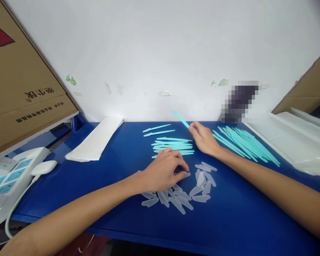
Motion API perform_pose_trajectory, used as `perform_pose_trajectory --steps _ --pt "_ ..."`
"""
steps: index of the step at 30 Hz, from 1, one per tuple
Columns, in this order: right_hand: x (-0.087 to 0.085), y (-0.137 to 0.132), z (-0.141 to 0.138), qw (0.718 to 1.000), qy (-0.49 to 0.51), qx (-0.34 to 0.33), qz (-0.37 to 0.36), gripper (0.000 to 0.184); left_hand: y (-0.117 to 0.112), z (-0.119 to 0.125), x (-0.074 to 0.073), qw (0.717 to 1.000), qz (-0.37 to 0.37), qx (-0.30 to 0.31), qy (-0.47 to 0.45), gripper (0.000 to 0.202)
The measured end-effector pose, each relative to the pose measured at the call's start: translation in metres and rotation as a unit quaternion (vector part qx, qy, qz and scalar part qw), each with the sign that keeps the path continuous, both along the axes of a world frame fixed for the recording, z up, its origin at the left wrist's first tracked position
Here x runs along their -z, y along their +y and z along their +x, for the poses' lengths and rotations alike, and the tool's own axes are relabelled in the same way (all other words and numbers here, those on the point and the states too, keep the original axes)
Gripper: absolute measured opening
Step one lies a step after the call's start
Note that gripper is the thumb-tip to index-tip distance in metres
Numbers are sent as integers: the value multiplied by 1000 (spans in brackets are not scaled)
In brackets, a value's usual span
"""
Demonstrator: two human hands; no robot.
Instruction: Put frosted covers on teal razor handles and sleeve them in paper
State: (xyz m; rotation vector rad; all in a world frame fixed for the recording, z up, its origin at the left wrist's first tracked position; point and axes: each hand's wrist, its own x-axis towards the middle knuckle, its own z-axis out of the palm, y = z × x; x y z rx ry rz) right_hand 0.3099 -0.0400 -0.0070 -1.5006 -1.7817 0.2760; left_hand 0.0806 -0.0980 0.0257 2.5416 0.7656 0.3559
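Over the blue table (229,217), the right hand (204,138) is grasping one turquoise stick (180,119) near one end, its free length slanting up and left toward the wall, while the left hand (164,170) pinches one small clear piece (186,175) between thumb and finger, low over others of its kind. A light, steady pinch would probably serve both hands best: the stick is thin and held near one end, so it could swivel if gripped loosely, and the piece looks small enough to slip or to drag a neighbour along. Working with the fingertips and keeping the wrist from brushing the scattered pieces should help in taking just one at a time. As for numbers, two sticks (160,133) lie side by side, apart from the rest, toward the wall; roughly seven more make up the middle group (173,139), partly behind the left hand; and the right-hand pile (248,144) holds well over a dozen, too overlapped to count. About nine clear pieces form the right cluster (202,179), and at least eight show in the left cluster (164,198), with others perhaps hidden under the left hand. One white packet (96,140) and one power strip (18,170) are off to the left.
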Motion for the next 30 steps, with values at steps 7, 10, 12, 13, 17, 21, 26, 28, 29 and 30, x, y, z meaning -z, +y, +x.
perform_pose_trajectory --steps 7,10,12,13,17,21,26,28,29,30 --pt "-3 -2 -1 1000 8 15 17 22 13 -11 -1 996 79 7 49 31" --pt "0 1 -1 997 -4 -9 72 21 12 -12 -2 996 67 15 52 23" --pt "2 3 0 995 -3 -16 101 21 14 -11 -2 999 45 19 16 15" --pt "3 3 0 995 3 -19 101 20 16 -11 -1 999 29 17 -17 12" --pt "4 2 1 997 29 -30 60 17 43 -19 9 972 17 -97 -216 13" --pt "1 -1 1 998 9 -31 60 15 88 -39 23 917 107 -238 -302 15" --pt "-2 -5 0 997 -10 -75 12 21 110 -51 29 924 142 -229 -270 24" --pt "-3 -6 -1 997 -16 -77 3 23 108 -50 30 926 163 -222 -259 25" --pt "-3 -6 -1 997 -18 -77 1 24 107 -50 30 926 171 -220 -254 23" --pt "-3 -6 -1 997 -21 -77 -1 25 105 -49 30 927 178 -217 -250 21"
